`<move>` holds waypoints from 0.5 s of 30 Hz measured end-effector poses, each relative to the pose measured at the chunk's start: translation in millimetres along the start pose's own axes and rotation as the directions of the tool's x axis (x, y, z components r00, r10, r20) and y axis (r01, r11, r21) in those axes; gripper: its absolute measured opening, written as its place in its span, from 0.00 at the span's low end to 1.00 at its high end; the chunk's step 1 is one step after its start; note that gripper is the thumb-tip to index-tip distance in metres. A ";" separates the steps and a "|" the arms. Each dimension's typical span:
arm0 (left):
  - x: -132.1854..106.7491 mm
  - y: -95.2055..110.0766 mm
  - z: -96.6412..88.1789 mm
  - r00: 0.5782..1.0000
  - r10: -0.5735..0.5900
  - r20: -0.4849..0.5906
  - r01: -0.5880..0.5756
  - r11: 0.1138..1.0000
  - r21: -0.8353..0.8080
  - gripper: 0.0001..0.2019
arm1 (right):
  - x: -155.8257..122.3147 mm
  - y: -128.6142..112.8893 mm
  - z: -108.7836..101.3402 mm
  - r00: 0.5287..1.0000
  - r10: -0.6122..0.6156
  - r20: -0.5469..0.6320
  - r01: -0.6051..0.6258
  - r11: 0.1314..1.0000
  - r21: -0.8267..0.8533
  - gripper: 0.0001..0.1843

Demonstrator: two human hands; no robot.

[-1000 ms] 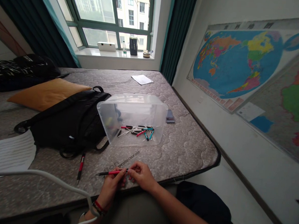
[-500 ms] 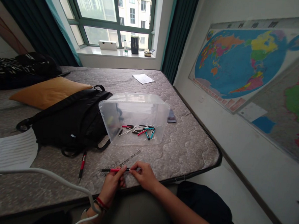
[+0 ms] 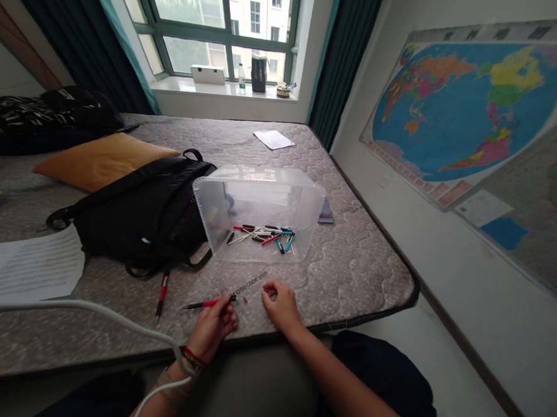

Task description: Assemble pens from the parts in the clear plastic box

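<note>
At seven o'clock from the box (image 3: 261, 181), the left hand (image 3: 211, 324) pinches a pen (image 3: 209, 303); the right hand (image 3: 282, 306), curled, contents unclear, has parted from it; a small piece (image 3: 245, 300) between seems detached.

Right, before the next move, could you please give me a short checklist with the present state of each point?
1. Pen secure in the left hand: ok, gripped between the fingers, tip pointing left.
2. Right hand free: cannot tell; it is apart from the pen, but its curled fingers could hide something.
3. Small red piece resting on the mattress: cannot tell; it shows between the hands.
4. Second pen out of the hands: ok, lying left of the left hand.
5. White cable away from the left forearm: not ok, it crosses in front of it in this view.
</note>
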State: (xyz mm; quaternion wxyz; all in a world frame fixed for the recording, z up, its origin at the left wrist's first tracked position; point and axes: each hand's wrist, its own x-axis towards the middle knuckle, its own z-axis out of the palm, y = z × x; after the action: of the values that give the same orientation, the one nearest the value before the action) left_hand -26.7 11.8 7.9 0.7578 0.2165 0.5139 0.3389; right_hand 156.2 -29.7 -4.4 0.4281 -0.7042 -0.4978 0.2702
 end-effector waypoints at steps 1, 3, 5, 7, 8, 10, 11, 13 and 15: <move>0.2 0.0 -0.2 1.000 -0.002 -0.003 0.002 1.000 -0.008 0.17 | -1.3 -1.8 -1.3 0.998 -0.039 0.047 0.040 0.999 -0.026 0.08; -0.2 -0.1 0.6 1.000 0.001 -0.001 -0.001 1.000 -0.023 0.17 | -4.2 -7.7 -1.6 0.977 -0.141 0.161 0.158 0.983 -0.094 0.16; -1.0 -0.5 2.7 1.000 0.013 0.001 -0.013 0.999 -0.029 0.17 | -5.5 -14.4 2.8 0.938 -0.228 0.263 0.279 0.944 -0.176 0.20; -1.5 -1.1 4.9 1.000 0.027 0.006 -0.027 0.999 -0.027 0.17 | -4.3 -19.6 10.9 0.910 -0.255 0.328 0.348 0.899 -0.265 0.15; -1.5 -1.3 5.6 0.999 0.032 0.007 -0.032 0.999 -0.026 0.17 | -3.1 -21.4 15.2 0.903 -0.250 0.351 0.360 0.884 -0.298 0.10; -1.1 -1.1 5.4 0.999 0.039 0.009 -0.038 0.999 -0.033 0.17 | -1.5 -23.3 21.8 0.897 -0.233 0.375 0.366 0.867 -0.339 0.07; -0.7 -0.7 4.7 0.999 0.039 0.008 -0.039 0.998 -0.043 0.17 | -1.4 -23.8 23.2 0.897 -0.225 0.381 0.364 0.865 -0.346 0.08; 0.0 0.4 2.8 0.999 0.036 0.006 -0.035 0.997 -0.064 0.17 | -2.8 -24.4 21.2 0.888 -0.221 0.402 0.362 0.875 -0.320 0.09; 0.4 1.5 1.4 0.999 0.031 0.010 -0.030 0.997 -0.076 0.17 | -3.5 -25.8 12.5 0.833 -0.254 0.491 0.399 0.891 -0.216 0.08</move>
State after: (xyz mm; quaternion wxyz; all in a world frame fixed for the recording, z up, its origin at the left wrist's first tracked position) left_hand -25.7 13.2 9.2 0.7631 0.1972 0.4931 0.3684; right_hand 132.7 -25.2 11.8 0.2257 -0.5837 -0.7331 0.2663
